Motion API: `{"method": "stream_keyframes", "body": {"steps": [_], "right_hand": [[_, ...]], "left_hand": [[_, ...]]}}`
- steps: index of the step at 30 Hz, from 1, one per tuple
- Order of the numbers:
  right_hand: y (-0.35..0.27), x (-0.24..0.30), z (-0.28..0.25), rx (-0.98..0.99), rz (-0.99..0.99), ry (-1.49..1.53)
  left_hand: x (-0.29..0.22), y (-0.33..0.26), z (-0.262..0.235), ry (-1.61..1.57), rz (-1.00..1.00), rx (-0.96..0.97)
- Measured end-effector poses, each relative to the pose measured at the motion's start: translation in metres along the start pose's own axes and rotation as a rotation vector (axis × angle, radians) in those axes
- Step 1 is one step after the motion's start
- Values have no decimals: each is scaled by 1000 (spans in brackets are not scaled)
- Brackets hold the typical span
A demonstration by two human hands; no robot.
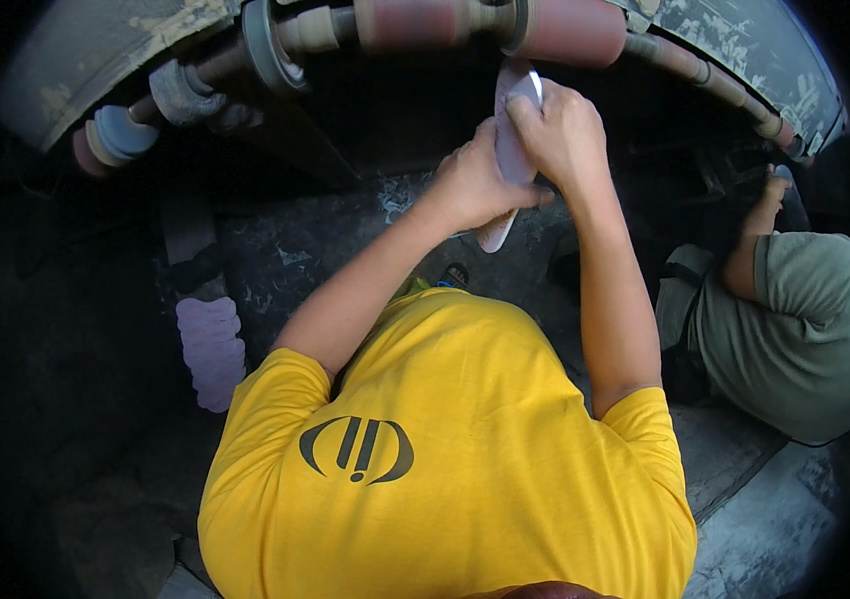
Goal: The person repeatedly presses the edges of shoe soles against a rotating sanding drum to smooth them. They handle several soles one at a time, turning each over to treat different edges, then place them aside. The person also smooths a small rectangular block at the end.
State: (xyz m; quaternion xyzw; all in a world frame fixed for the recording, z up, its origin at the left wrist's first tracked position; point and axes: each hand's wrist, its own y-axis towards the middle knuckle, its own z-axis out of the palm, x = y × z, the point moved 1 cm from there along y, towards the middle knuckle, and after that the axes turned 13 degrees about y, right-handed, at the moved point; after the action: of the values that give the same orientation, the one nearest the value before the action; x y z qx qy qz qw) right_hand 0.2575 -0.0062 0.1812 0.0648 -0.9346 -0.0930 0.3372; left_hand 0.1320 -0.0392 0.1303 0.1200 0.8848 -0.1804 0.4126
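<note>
A pale lilac shoe sole (513,150) stands nearly upright between my hands, its edge turned toward me. Its far tip meets, or almost meets, the underside of a reddish sanding roller (572,32); whether they touch I cannot tell. My left hand (470,180) grips the sole's lower part from the left, thumb stretched across it to the right. Higher up, my right hand (566,132) clasps it from the right, with the thumb on its face. The near end of the sole sticks out below my left hand.
A long shaft with a second reddish roller (413,22), a grey wheel (185,92) and several collars spans the far side under a dusty hood (125,40). A stack of lilac soles (211,351) lies at left. At right sits a co-worker (789,334) in a grey-green shirt.
</note>
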Motion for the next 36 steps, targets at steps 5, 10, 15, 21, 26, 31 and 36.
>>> {"method": "stream_keyframes", "body": {"steps": [5, 10, 15, 21, 26, 31, 36], "right_hand": [[-6, -7, -1, -3, 99, 41], [-43, -8, -30, -49, 58, 85], [-79, -30, -76, 26, 267, 669], [-100, -65, -65, 184, 460, 1466], [-130, -48, -40, 357, 454, 1479], [-162, -14, -8, 478, 380, 1256], [-180, 5, 48, 589, 368, 1109]], "left_hand": [[-7, -8, 5, -53, -27, -4], [-21, -27, 24, 24, 73, -49], [-19, -59, 34, -467, 78, 247], [-14, -116, 51, -701, -86, 239], [1, -158, 55, -738, -133, 80], [23, -205, 54, -659, -241, -74], [71, -254, 74, -1145, -262, -170]]}}
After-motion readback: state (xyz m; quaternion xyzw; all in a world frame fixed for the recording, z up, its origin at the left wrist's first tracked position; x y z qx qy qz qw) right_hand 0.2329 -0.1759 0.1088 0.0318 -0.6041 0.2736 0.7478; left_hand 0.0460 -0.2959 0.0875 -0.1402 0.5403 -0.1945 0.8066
